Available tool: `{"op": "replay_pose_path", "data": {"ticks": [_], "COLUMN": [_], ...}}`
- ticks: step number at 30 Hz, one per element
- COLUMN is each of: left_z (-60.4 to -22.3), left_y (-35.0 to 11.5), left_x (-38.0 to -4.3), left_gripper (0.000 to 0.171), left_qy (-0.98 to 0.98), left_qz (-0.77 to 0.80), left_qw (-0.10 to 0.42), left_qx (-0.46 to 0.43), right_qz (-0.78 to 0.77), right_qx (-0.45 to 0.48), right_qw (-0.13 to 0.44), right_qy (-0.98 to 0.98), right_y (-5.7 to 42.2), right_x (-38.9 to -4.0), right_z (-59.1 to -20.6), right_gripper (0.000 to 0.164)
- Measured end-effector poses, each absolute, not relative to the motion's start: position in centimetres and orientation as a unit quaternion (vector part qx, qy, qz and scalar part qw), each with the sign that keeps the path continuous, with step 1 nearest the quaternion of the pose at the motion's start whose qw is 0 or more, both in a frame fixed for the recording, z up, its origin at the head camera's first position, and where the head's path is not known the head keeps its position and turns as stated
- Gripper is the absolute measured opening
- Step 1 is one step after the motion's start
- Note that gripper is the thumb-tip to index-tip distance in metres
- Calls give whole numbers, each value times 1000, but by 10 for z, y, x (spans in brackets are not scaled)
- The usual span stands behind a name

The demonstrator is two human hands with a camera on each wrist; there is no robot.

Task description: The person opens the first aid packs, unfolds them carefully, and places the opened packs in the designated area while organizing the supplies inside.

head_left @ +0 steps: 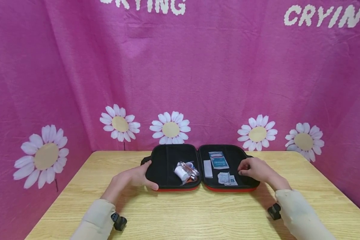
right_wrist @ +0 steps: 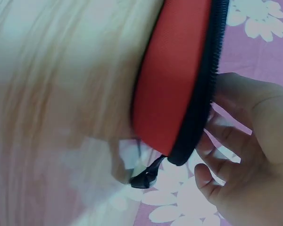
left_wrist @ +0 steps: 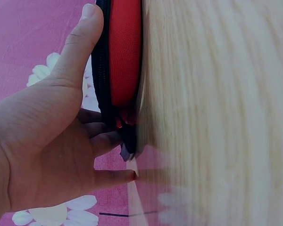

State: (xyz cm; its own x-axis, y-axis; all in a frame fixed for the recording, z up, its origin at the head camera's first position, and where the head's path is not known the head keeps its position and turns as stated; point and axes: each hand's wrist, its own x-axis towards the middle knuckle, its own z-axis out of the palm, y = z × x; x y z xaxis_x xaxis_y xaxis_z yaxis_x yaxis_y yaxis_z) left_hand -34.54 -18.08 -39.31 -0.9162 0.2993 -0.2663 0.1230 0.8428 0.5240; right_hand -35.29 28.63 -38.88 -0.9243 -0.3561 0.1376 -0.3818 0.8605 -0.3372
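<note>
A zip-up case with black lining and a red shell lies spread flat on the table, its two halves side by side. My left hand grips the left half at its outer edge, thumb along the zipped rim and fingers behind it. Over the right half's outer rim reaches my right hand, fingers loosely curled above the lining with nothing showing between them. A clear-wrapped bundle with a white roll sits in the left half. The right half holds a teal-and-white packet, a white strip and small clear packets.
The wood-grain table extends in front of the case and to both sides. Close behind it hangs a pink cloth with daisies. A black pull tab dangles from the right half's corner.
</note>
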Motion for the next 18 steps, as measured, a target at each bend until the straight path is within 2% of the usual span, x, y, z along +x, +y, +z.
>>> {"op": "replay_pose_path", "data": {"ticks": [10,18], "left_z": [-393,-392], "left_y": [-181,-180], "left_x": [-345,-344], "left_gripper": [127,126], "left_qy": [944,946], "left_qz": [256,251], "left_qw": [172,168], "left_qx": [117,120], "right_qz": [246,281], "right_qx": [204,193], "right_qw": [78,89], "right_qy": [-944,-936], "right_y": [267,243], "right_x": [-348,-349], "right_z": [-377,-381], "right_gripper": [8,17]}}
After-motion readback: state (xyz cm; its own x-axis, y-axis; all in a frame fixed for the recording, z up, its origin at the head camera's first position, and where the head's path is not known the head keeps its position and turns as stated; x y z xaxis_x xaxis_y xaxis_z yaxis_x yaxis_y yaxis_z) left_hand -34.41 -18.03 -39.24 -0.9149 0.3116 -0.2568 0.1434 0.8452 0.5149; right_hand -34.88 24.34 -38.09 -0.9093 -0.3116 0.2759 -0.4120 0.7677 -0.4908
